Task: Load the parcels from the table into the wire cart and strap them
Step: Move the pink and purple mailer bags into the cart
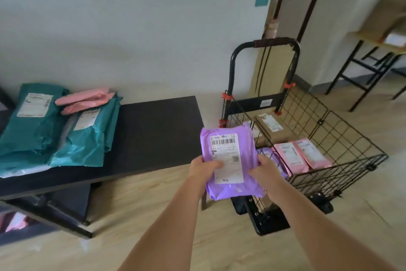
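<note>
I hold a purple parcel with a white shipping label in both hands, in the air between the black table and the black wire cart. My left hand grips its left edge with the thumb on the label. My right hand grips its right edge. Inside the cart lie two pink parcels, another purple parcel and a brown box. On the table's left end lie teal parcels with pink parcels on top.
The cart's upright black handle stands against a wooden door. A second table with cardboard boxes is at the far right. Pink parcels show under the black table at lower left. Wooden floor lies in front.
</note>
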{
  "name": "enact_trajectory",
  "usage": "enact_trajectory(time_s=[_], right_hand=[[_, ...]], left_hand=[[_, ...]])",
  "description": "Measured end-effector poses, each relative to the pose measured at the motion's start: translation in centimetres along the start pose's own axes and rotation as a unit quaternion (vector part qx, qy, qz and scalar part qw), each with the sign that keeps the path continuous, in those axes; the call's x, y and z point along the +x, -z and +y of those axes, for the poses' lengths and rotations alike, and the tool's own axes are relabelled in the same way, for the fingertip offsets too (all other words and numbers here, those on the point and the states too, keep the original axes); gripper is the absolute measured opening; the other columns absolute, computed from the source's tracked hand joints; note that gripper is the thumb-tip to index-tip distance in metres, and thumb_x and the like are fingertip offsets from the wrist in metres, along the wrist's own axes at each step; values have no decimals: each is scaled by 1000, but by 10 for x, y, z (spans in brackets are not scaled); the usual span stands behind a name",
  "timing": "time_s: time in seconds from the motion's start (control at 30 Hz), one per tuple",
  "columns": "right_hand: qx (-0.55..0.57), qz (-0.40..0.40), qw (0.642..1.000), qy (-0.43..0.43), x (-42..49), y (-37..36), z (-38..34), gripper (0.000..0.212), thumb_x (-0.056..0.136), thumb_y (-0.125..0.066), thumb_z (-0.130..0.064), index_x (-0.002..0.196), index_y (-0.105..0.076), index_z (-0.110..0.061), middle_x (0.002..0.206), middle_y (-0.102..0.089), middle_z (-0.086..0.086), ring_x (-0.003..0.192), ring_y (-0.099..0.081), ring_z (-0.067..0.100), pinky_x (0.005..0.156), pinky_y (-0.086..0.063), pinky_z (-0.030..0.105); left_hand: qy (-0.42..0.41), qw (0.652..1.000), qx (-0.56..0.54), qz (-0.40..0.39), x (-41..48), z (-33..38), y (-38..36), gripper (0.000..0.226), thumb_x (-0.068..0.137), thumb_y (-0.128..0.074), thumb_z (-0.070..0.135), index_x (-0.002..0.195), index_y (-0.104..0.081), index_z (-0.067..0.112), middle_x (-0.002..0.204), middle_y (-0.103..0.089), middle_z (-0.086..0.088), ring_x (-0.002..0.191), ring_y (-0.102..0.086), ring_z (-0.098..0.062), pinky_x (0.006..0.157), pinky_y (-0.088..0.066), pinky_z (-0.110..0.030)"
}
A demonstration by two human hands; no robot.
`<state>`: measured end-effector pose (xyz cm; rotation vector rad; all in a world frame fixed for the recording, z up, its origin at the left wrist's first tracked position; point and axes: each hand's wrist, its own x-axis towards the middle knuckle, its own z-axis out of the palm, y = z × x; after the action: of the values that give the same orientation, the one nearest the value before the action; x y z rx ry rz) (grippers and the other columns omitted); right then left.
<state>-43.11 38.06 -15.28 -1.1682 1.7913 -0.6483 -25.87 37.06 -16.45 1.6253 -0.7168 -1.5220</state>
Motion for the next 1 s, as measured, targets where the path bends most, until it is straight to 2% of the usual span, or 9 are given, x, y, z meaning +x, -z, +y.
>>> enact_trajectory(time_s=[0.07,0.23,0.3,0.4,0.47,0.57,0.7,0.83,1.0], right_hand=[[-4,15,1000,-1,10,25,11,28,86,-49,11,107,-56,-7,94,-59,9,87,-55,25,59,-41,24],[-7,30,999,-17,43,100,44,30,88,-49,6,112,-58,-9,99,-62,9,94,-59,26,75,-53,36],[-10,27,999,-15,57,131,55,30,88,-49,6,112,-59,-9,98,-61,7,90,-58,22,69,-52,32],[-9,30,999,-10,81,175,70,34,87,-51,6,116,-59,-10,99,-62,6,89,-60,21,73,-56,35],[-12,41,999,-4,95,202,77,34,88,-53,5,118,-57,-13,99,-63,4,86,-60,18,62,-53,27],[0,65,998,-2,113,237,85,30,88,-54,7,102,-54,-19,91,-61,1,79,-59,18,57,-49,24],[-30,90,995,3,140,264,96,18,89,-58,0,79,-55,-14,74,-60,3,59,-54,14,46,-42,21],[-7,102,995,-5,166,269,104,15,90,-61,-7,76,-56,-8,68,-59,5,59,-51,20,56,-42,28],[-3,94,996,-4,206,263,102,21,92,-57,-10,72,-55,-15,67,-58,1,62,-52,20,58,-41,29]], left_hand=[[2,1000,17,-8,6,-1,-31,25,82,-67,-5,102,-60,9,101,-67,-7,91,-65,-25,86,-56,-41],[4,998,57,-34,21,-3,-119,35,84,-62,-6,116,-59,7,112,-66,-8,105,-62,-30,96,-52,-49],[4,997,70,-37,28,-1,-156,40,83,-61,-6,121,-58,6,116,-65,-9,108,-61,-31,97,-52,-49],[3,997,74,-32,36,0,-210,38,84,-58,-7,120,-58,6,114,-64,-7,109,-60,-29,96,-52,-47],[1,997,75,-24,40,1,-242,36,85,-58,-6,119,-58,7,113,-64,-6,109,-60,-28,96,-52,-46],[-7,997,73,1,49,1,-285,36,85,-62,-3,120,-57,7,112,-64,-5,107,-61,-26,95,-54,-44],[-30,993,106,45,61,1,-324,37,81,-72,12,115,-59,13,106,-65,0,100,-63,-21,86,-58,-37],[-56,981,166,83,75,7,-345,33,80,-75,26,106,-56,18,107,-61,1,95,-61,-19,61,-48,-19],[-42,977,187,95,112,10,-358,42,78,-77,33,111,-55,17,111,-62,-1,98,-63,-21,72,-55,-29]])
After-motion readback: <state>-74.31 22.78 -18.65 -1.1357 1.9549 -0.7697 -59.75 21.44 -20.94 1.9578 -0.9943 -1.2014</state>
